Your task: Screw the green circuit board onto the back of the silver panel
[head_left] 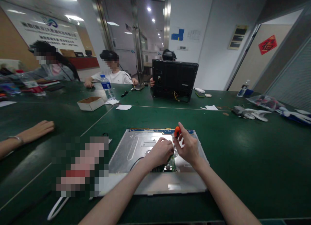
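A silver display panel (136, 147) lies flat on the green table, a blue circuit strip (155, 132) along its far edge. On the panel's middle sits a green circuit board (173, 165), partly hidden under my hands. My right hand (188, 145) grips a screwdriver (177, 131) by its orange handle, its thin shaft pointing down beside the board. My left hand (161, 150) is closed around the lower end of the shaft, above the board; what its fingers pinch is hidden. A dark cable (136, 163) curves out from beneath my left wrist.
Another person's hand (40, 131) rests on the table at the left, near a blurred-out pinkish item (82, 163). Farther back stand a white box (91, 103), a water bottle (107, 87) and a black monitor housing (175, 79). Several people sit across the table.
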Action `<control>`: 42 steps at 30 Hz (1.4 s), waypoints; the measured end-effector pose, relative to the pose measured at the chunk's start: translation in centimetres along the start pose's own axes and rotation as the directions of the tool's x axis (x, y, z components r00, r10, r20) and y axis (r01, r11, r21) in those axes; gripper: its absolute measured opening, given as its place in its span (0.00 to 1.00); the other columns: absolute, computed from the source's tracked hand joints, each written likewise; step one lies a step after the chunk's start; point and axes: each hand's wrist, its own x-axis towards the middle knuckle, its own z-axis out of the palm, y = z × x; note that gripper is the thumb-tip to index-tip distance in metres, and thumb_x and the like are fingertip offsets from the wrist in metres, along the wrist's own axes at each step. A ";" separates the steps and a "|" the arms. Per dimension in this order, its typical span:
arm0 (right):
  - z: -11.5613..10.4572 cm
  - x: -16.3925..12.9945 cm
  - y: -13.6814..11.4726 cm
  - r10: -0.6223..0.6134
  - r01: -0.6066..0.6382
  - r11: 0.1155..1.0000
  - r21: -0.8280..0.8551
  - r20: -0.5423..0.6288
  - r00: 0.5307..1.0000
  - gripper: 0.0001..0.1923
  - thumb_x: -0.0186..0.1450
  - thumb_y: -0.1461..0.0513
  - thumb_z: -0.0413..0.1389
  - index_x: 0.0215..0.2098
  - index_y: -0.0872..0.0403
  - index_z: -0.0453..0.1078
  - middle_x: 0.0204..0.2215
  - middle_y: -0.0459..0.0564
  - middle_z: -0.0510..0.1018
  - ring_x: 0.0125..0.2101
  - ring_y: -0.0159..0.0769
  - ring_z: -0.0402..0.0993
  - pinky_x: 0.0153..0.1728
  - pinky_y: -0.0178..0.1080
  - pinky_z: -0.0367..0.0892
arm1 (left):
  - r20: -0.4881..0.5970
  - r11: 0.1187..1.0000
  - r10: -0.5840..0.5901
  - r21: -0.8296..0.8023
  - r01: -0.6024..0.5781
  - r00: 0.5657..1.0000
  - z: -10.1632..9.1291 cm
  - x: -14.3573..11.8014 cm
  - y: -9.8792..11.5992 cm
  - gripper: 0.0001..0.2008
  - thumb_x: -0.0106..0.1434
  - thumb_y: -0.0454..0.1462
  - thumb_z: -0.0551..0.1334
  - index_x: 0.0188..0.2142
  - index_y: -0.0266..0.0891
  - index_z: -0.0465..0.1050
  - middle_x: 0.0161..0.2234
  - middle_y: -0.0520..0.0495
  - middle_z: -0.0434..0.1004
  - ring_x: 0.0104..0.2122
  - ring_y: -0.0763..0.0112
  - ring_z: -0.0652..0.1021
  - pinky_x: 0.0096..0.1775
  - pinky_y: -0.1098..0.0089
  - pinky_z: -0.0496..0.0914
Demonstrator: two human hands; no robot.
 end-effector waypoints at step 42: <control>0.2 0.0 0.0 -0.018 0.018 1.000 0.008 0.016 1.000 0.29 0.66 0.63 0.49 0.64 0.53 0.49 0.26 0.44 0.74 0.19 0.29 0.68 0.22 0.31 0.64 | 0.010 0.999 -0.035 -0.036 0.035 0.999 -0.7 -0.1 0.7 0.06 0.64 0.28 0.57 0.36 0.37 0.71 0.40 0.43 0.77 0.43 0.61 0.76 0.49 0.61 0.65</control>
